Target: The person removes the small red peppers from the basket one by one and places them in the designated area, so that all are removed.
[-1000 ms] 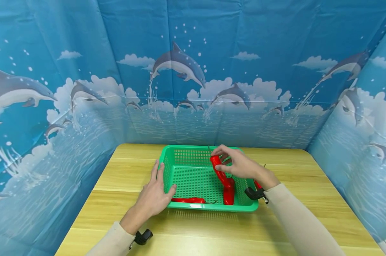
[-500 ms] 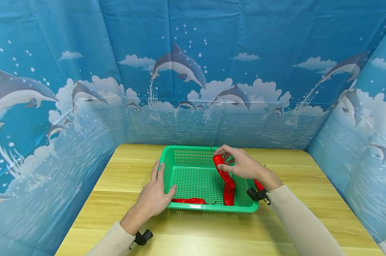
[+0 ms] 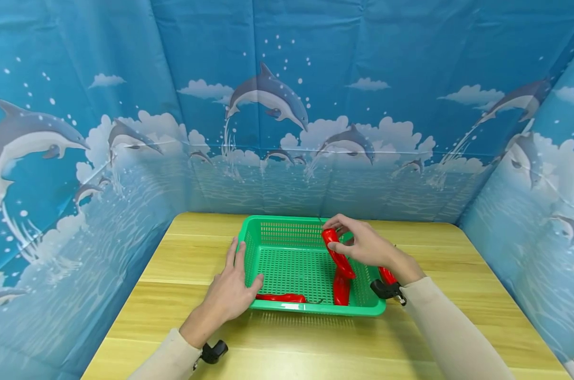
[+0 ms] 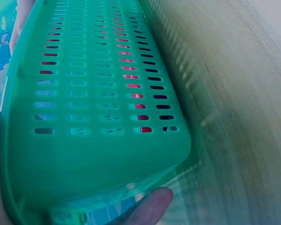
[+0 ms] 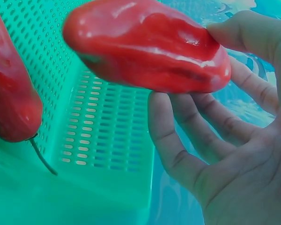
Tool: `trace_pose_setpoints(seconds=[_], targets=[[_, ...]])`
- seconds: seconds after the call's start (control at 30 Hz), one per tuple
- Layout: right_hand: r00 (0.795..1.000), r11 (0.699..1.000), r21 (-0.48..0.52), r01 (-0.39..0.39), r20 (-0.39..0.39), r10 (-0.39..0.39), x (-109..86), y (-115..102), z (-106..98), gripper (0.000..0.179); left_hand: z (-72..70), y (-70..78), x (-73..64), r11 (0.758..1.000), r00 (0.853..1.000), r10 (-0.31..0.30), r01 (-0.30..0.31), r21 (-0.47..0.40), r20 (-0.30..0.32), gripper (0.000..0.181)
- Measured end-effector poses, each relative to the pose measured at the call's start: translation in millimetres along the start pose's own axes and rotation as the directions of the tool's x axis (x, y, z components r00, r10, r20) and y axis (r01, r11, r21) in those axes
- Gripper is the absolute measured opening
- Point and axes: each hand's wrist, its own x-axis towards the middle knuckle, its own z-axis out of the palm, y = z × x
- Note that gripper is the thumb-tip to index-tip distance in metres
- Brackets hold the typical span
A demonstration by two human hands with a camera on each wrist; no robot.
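My right hand (image 3: 366, 244) pinches a long red pepper (image 3: 336, 253) between thumb and fingers over the right part of the green basket (image 3: 315, 309). Its rounded tip points down toward the near side in the head view. Below, a second red pepper (image 3: 341, 290) lies in the basket, partly covered by the held one. A slimmer red pepper (image 3: 282, 298) rests along the near wall inside. My left hand (image 3: 232, 287) holds the basket's near left corner; one fingertip (image 4: 157, 204) shows by that corner in the left wrist view.
Another red pepper (image 3: 387, 275) lies on the wooden table (image 3: 191, 253) just right of the basket, partly behind my right wrist. A blue dolphin-print curtain (image 3: 287, 184) closes off the back and sides of the table.
My right hand has moved slightly to the right with the held pepper, whose tip has swung rightward over the pepper below. My left hand has stayed in place.
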Motion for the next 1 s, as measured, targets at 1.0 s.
trace_pose_setpoints(seconds=[1.0], targets=[[0.997,1.000,0.001,-0.018,-0.078,0.018,-14.2,7.8,-16.4,0.045,1.4,-0.1,-1.1,1.000,1.000,0.003,-0.003,0.006,-0.003,0.099]])
